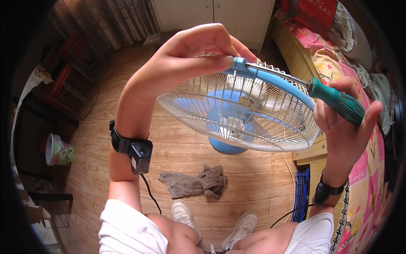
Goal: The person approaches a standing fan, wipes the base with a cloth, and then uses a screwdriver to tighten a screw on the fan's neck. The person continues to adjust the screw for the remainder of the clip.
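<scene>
A standing fan [230, 131] with a wire guard, a blue rim and blue blades faces me, tilted. My left hand [198, 55] curls over the top of its guard, thumb against the blue rim clip [238, 65]. My right hand [340, 127] holds a screwdriver [336, 97] with a green handle. The screwdriver's metal shaft lies along the rim, its tip at the clip beside my left thumb. The exact contact at the tip is too small to tell.
A brown cloth [192, 182] lies on the wooden floor [177, 148] between fan and shoes. At right stand a bed [357, 169] and a blue crate [300, 194]; at left, a flowered bin [59, 150] and red-and-metal furniture [65, 74]. A white cabinet [186, 12] is behind.
</scene>
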A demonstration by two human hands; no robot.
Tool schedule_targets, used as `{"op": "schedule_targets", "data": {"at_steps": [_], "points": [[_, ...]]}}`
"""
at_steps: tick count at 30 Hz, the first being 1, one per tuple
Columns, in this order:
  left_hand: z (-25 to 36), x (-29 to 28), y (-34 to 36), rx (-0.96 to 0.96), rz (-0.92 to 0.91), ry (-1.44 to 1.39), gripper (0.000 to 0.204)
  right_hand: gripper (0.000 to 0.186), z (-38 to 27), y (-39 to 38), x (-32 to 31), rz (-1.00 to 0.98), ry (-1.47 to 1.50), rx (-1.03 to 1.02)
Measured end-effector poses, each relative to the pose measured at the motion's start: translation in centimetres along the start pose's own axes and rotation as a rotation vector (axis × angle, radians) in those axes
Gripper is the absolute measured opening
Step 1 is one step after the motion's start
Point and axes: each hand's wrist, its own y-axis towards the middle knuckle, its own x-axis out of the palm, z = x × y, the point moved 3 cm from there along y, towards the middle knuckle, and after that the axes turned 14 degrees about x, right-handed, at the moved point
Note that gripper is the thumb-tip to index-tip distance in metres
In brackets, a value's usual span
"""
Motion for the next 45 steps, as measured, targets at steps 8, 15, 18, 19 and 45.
{"op": "schedule_targets", "data": {"at_steps": [8, 15, 18, 19, 45], "points": [[0.1, 0.1, 0.0, -0.012, 0.006, 0.016, 0.009, 0.077, -0.8, -0.5, 0.2, 0.260, -0.210, 0.145], [-0.1, -0.1, 0.0, -0.013, 0.001, 0.020, 0.011, 0.052, -0.3, -0.8, -3.1, 0.519, -0.383, 0.264], [-0.1, -0.1, -0.1, -0.014, 0.009, 0.016, 0.013, 0.048, -0.8, -1.2, -3.4, 0.660, -0.560, 0.231], [-0.1, -0.2, -0.1, -0.013, 0.009, 0.020, 0.013, 0.047, -1.0, -1.2, -3.4, 0.662, -0.643, 0.190], [0.0, -0.3, 0.1, -0.033, 0.002, 0.052, 0.018, 0.047, -3.1, -1.6, -2.5, 0.134, -1.295, -0.684]]}}
